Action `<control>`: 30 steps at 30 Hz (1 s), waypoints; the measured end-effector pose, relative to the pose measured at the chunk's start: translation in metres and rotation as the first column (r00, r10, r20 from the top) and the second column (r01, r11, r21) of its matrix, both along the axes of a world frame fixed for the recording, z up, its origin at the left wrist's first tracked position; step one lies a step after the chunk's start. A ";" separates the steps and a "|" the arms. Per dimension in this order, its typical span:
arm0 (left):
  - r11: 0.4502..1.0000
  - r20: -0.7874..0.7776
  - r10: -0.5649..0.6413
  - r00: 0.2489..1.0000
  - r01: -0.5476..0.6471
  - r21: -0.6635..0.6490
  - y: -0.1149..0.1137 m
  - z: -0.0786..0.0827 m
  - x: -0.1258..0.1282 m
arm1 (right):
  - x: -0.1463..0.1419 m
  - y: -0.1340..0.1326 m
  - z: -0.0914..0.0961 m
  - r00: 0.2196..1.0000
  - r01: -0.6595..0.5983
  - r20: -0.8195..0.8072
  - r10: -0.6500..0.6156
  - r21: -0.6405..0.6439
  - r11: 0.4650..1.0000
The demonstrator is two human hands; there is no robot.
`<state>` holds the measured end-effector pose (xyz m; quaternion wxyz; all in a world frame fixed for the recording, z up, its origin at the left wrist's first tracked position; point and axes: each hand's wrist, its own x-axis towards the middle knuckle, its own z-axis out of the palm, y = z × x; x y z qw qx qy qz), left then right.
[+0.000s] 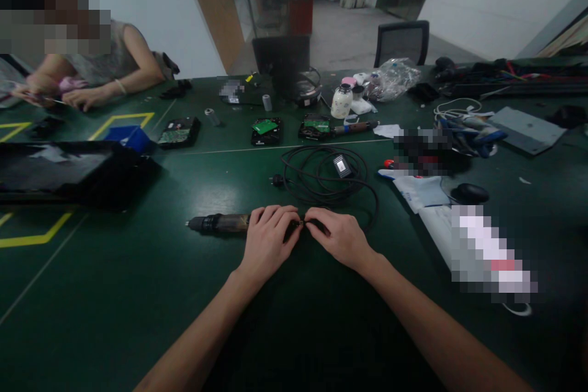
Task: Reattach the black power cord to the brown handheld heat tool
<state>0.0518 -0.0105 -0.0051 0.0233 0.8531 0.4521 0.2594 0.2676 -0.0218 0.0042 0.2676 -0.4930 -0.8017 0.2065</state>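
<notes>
An electric screwdriver (219,223) lies flat on the green table (138,294), its tip pointing left. My left hand (270,237) is wrapped round its rear end. My right hand (339,236) meets it there, fingers pinched on the plug of the black cable (328,177). The cable lies coiled just behind my hands, with a small power adapter (342,166) on the coil.
Several opened hard drives (267,130) lie further back, with a white bottle (341,102) and a soldering iron (356,128). A black tray (59,171) and a blue bin (131,137) sit at left. Another person (92,70) works at the far left. Cables, a mouse (469,193) and papers crowd the right.
</notes>
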 end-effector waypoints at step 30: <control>1.000 0.002 -0.008 1.000 0.008 -0.013 0.000 0.002 0.000 | 0.000 0.000 0.000 1.000 -0.006 0.000 0.006 0.006 1.000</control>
